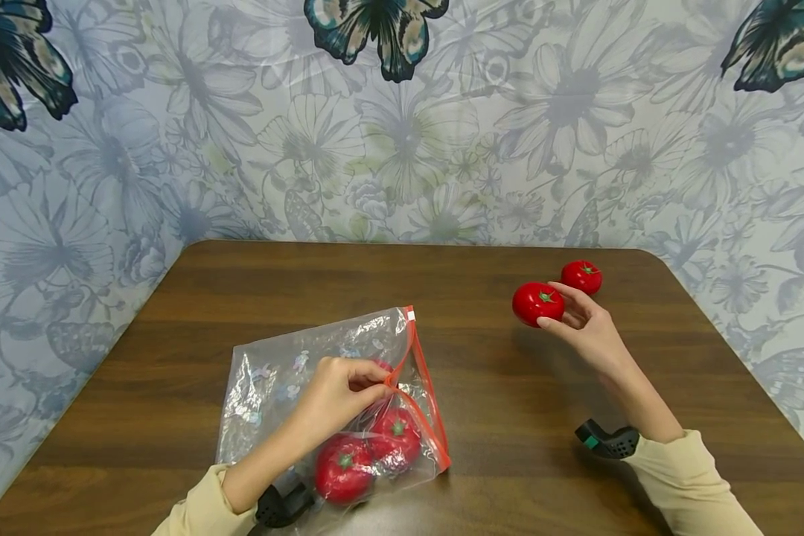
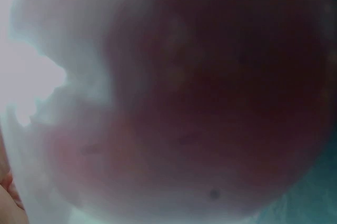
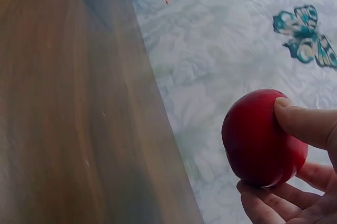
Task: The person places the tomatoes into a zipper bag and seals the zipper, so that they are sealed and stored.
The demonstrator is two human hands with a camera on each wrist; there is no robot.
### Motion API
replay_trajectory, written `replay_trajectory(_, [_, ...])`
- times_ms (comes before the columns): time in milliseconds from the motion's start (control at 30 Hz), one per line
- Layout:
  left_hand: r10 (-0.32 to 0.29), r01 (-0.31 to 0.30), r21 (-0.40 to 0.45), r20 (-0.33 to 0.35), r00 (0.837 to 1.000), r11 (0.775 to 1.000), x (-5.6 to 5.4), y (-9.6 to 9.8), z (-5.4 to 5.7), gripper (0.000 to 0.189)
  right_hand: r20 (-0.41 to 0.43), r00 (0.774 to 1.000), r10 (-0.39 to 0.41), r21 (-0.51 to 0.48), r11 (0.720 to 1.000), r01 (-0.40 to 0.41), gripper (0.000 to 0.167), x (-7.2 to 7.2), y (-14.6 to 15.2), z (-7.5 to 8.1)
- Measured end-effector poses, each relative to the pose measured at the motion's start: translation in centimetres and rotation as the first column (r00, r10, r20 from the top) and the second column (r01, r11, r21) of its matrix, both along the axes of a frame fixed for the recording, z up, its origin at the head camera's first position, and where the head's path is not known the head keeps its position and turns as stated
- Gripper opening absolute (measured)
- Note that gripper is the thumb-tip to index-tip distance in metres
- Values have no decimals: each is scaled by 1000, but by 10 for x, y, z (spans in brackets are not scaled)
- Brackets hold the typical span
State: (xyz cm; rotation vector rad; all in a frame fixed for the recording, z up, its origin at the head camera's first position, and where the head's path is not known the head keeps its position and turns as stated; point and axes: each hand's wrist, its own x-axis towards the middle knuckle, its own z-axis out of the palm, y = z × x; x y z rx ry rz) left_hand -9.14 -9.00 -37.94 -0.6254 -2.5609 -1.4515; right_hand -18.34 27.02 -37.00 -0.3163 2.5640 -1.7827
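Observation:
In the head view, a clear zip bag with an orange-red edge lies on the table, its mouth parted toward the right. Two red tomatoes show plainly inside, a front one and one beside it; more red is partly covered by the left hand. That left hand pinches the bag's orange rim between thumb and fingers. The right hand grips another tomato with thumb and fingertips, held above the table. In the right wrist view this tomato sits between thumb and fingers. A blurred red shape fills the left wrist view.
Another tomato rests on the table just behind the right hand. The brown wooden table ends against a wall with floral covering and butterfly decorations. Dark devices are on both wrists.

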Motion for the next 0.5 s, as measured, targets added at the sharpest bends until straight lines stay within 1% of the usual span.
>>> replay_trajectory(167, [1,-1,2,-3,1000,1000,0,1,0,10,-16,998,64,-21,998,-64,63,4,-13,-2])
replay_trajectory(333, [4,-4,3,-10,1000,1000,-1,1,-1,10,-7,993,122,-25,992,-122,62,9,-29,-6])
replay_trajectory(500, [6,-6,0,-10,1000,1000,-1,1,0,10,3,980,198,-66,978,-197,64,13,-46,-13])
